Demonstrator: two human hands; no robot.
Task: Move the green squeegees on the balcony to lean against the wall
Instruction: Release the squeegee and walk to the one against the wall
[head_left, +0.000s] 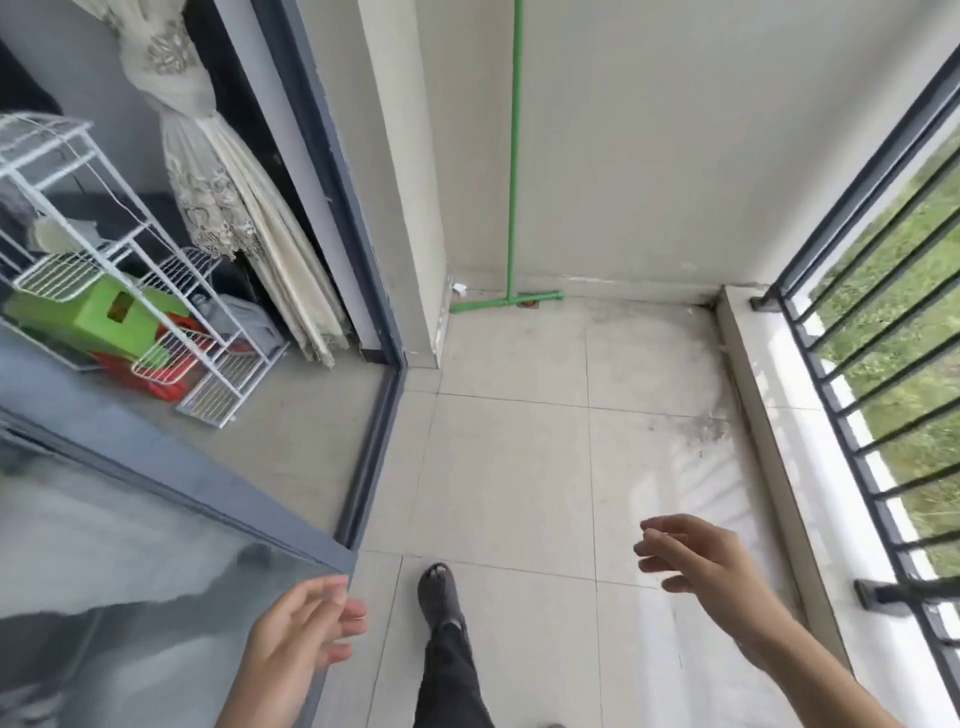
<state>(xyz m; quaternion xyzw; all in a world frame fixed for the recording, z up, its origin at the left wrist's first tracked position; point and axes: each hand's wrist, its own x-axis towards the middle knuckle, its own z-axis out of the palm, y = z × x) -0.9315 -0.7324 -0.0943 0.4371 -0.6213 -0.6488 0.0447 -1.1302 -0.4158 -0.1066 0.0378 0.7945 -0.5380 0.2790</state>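
Green squeegee (514, 156): one seen, long thin bright-green pole with a short green crossbar head at the bottom, T-shaped. Pole stands near upright, its upper length against the pale far wall (649, 156), top end running out of view; head rests on the tiled floor (509, 467) where floor meets wall, close to the corner by the door frame (332, 171). A small red-brown object sits just beside the head (too small to identify). Both hands low in view, well short of the squeegee, which lies far ahead of them and between their lines. Left hand (301, 629): empty, fingers loosely spread and slightly curled, held beside the grey sliding glass panel (130, 571); squeegee is ahead and to its right. Right hand (696, 561): empty, fingers relaxed and part-curled, palm turned inward; squeegee is ahead and to its left, dark railing (857, 364) off to its right. One sandalled foot (441, 592) on the tiles between the hands. White wire rack (104, 223) and curtain (228, 171) behind the glass, ahead-left of the left hand.
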